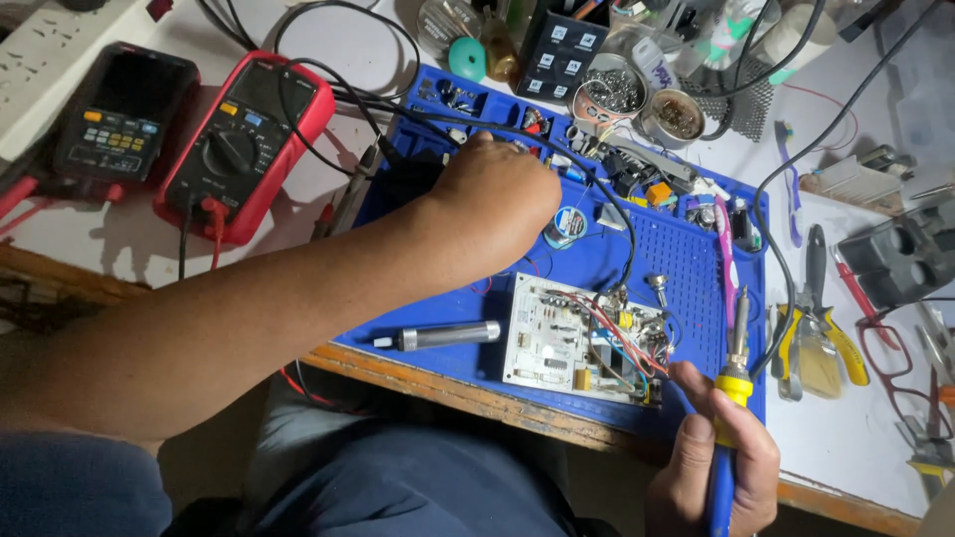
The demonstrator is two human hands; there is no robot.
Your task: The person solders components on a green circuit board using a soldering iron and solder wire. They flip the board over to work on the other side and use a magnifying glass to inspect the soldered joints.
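**Soldering iron in one hand, the other across the blue mat**

The soldering iron point(734, 378), yellow collar above a blue handle with a bare metal shaft, stands nearly upright at about 5 o'clock in the view, its tip pointing toward 12. The right hand point(711, 467) is wrapped around its handle in a closed grip. At 9 o'clock from the iron and just beside it lies the circuit board point(577, 338), a pale rectangle crowded with small parts and red, blue and white wires at its right edge. The board rests on a blue work mat point(676, 249), dotted with small pits and edged with compartments holding loose parts.

The left hand point(497, 194) reaches across toward 12 o'clock of the board, knuckles up, fingers curled down into the mat's upper compartments; what it holds, if anything, cannot be told. Its forearm crosses the mat's left side and hides much of it. A small solder spool point(569, 225) sits just right of that hand.

A metal desoldering pump point(438, 337) lies at 9 o'clock from the board. Farther out on the tabletop point(846, 438), a red multimeter point(244, 144) lies at 10 o'clock, and yellow-handled pliers point(818, 328) lie at 3 o'clock, off the mat.
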